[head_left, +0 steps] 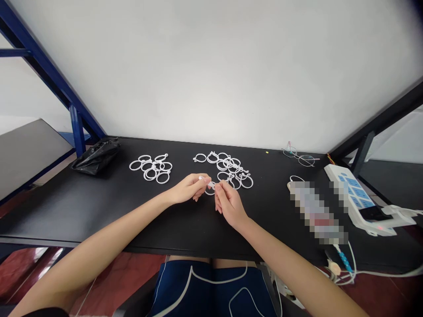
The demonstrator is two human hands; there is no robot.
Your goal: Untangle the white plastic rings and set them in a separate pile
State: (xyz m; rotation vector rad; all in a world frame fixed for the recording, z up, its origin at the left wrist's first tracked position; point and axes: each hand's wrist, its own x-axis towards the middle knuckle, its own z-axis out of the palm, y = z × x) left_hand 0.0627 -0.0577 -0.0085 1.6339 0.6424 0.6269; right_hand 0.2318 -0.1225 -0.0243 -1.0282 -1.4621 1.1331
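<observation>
Just above the black table (185, 229), both hands meet at a white plastic ring (209, 193) with a small clip-like end, much like a curtain ring. My left hand (191, 188) pinches a narrow white piece at its top between thumb and fingertips. Closed on the ring's right side are the fingers of my right hand (230, 203). A loose group of similar white rings (154, 166) lies to the left. Beyond my hands and to the right is a larger, overlapping pile of white rings (233, 166), with small eyelets or clips showing.
A crumpled black plastic bag (98, 156) lies at the back left. Thin-framed glasses (299, 157) rest near the wall. On the right are a blurred-out phone-like object (315, 211) with a cable and a white power strip (355, 196). Blue metal framing (76, 127) rises at left.
</observation>
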